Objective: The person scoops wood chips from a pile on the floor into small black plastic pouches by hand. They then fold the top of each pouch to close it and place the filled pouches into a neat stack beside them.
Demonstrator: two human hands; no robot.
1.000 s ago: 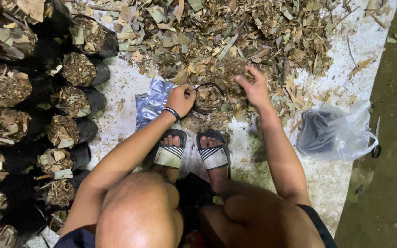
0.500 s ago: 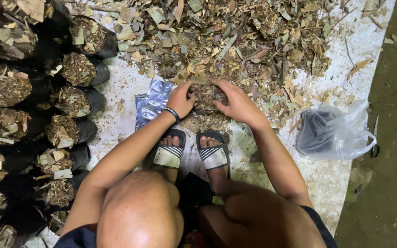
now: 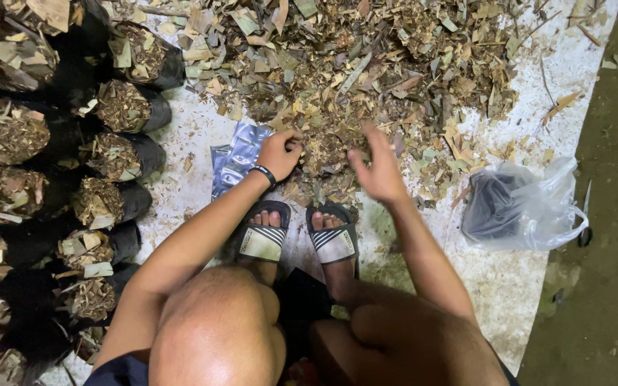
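We squat at the near edge of a heap of dry leaf and wood-chip litter point(image 3: 366, 64) spread on a white sheet point(image 3: 509, 286). Our left hand point(image 3: 279, 154), a black wristband point(image 3: 264, 174) on the wrist, is closed into a loose fist, fingers curled onto the rim of a small bag half buried in the litter point(image 3: 327, 146); whether it pinches the rim we cannot tell. Our right hand point(image 3: 377, 168) hovers just right of that bag, fingers spread, palm turned inward, holding nothing, slightly blurred. Both feet in striped sandals point(image 3: 334, 243) stand just below the hands. A flat silvery-blue pouch point(image 3: 236, 157) lies beside the left wrist. Filled black bags point(image 3: 119, 154) stand in rows at left. A clear plastic bag with dark contents point(image 3: 520, 207) lies well apart at right.
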